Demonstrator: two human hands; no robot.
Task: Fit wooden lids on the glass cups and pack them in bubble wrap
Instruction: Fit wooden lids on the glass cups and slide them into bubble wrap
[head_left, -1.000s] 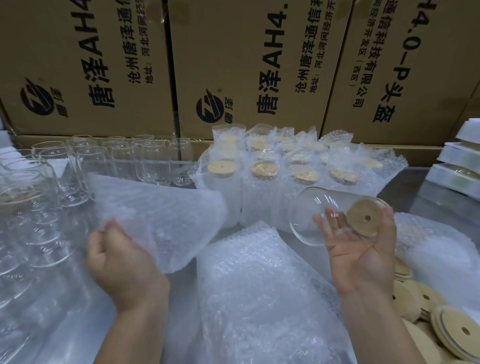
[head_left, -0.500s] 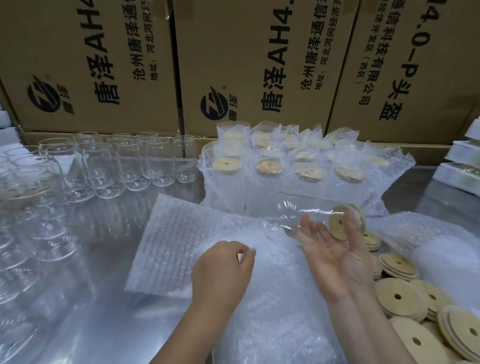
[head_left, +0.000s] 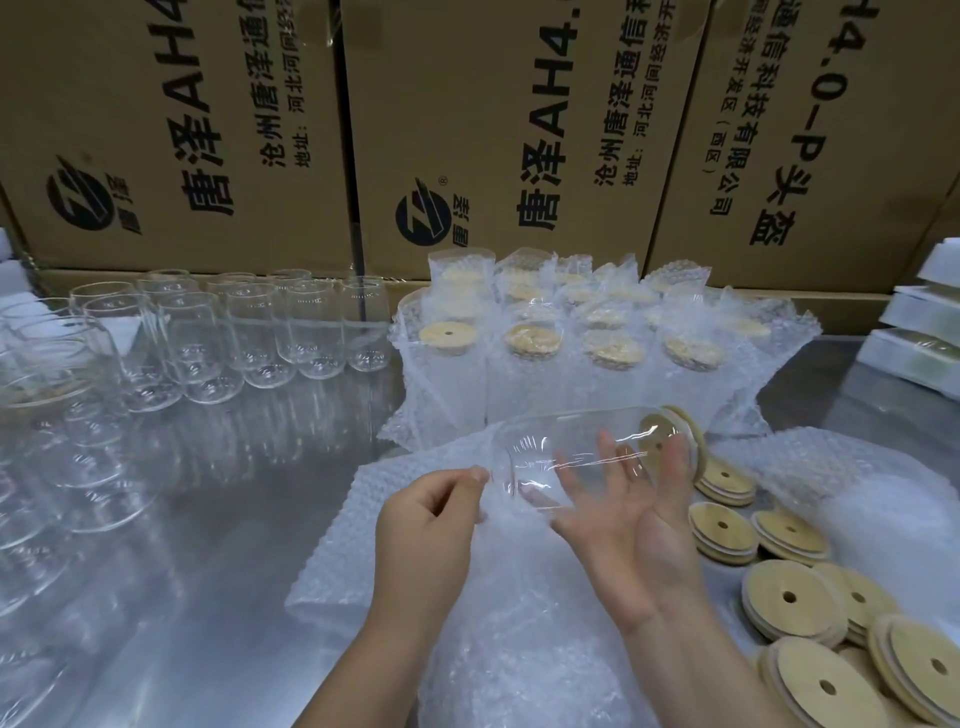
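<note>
One glass cup (head_left: 576, 457), wooden lid (head_left: 675, 441) fitted, lies sideways across the spread fingers of our right hand (head_left: 628, 519); our left hand (head_left: 426, 525) pinches bubble wrap (head_left: 358, 545) at its base. Below, we see a steel table (head_left: 234, 519), loose lids (head_left: 789, 597) at right, wrapped cups (head_left: 571, 343) and cartons (head_left: 493, 130) behind.

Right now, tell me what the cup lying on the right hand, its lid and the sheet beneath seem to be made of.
The cup looks like clear, glossy glass: the fingers of the right hand show through it and highlights streak its wall. The lid looks like pale matte wood, possibly bamboo: tan with no shine. The sheet is translucent plastic bubble wrap, covered in rows of small blisters.
</note>
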